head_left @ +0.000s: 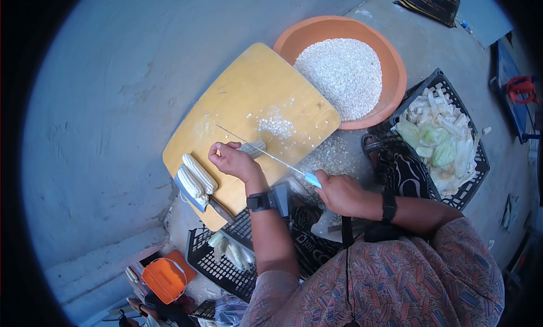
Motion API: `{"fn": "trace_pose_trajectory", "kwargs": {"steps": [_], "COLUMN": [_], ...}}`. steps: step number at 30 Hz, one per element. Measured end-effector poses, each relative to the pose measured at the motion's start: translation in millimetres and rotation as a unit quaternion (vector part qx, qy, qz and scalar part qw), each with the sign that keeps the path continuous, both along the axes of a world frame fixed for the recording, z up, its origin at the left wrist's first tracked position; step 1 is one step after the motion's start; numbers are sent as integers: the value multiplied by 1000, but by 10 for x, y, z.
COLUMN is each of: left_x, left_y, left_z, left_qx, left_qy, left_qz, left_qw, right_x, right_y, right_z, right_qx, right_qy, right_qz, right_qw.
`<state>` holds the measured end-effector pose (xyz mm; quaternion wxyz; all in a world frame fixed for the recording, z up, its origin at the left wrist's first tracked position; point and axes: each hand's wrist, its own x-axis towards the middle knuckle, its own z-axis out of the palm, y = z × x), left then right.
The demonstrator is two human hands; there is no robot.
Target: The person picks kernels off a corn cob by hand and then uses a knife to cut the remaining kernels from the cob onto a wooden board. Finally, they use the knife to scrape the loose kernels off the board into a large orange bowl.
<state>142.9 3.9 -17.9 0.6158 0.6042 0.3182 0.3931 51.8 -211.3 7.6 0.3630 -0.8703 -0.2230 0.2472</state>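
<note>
My right hand is closed around the light-blue handle of a long, thin knife. Its blade reaches up and left across the yellow board, passing over a corn cob. Fingers curled, my left hand is at the near end of that cob; the exact contact is partly hidden. Loose white kernels lie on the yellow board beyond the blade. Two white ears of corn rest at the board's left, one on the broad blade of a cleaver with a dark handle.
An orange basin of white kernels touches the board's far right. Black crates stand right with stripped cobs and a greenish bag, and below with husked ears. An orange bucket sits lower left. A wall borders the left; kernels litter the floor.
</note>
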Motion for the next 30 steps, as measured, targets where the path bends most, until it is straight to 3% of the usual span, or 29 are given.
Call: {"fn": "trace_pose_trajectory", "kwargs": {"steps": [4, 13, 24, 30], "left_x": [-40, -5, -33, -46], "left_y": [-84, 67, 28, 134], "left_z": [47, -28, -9, -81], "left_qx": [13, -11, 10, -12], "left_qy": [8, 29, 21, 4], "left_qz": [-2, -2, 8, 16], "left_qw": [1000, 1000, 1000, 1000], "right_x": [-43, 121, 315, -55], "right_y": [-78, 135, 616, 170], "right_z": [74, -63, -212, -200], "right_qx": [36, -9, -23, -66], "right_qy": [15, 9, -12, 9], "right_qz": [-7, 39, -2, 24], "right_qw": [999, 999, 1000, 997]}}
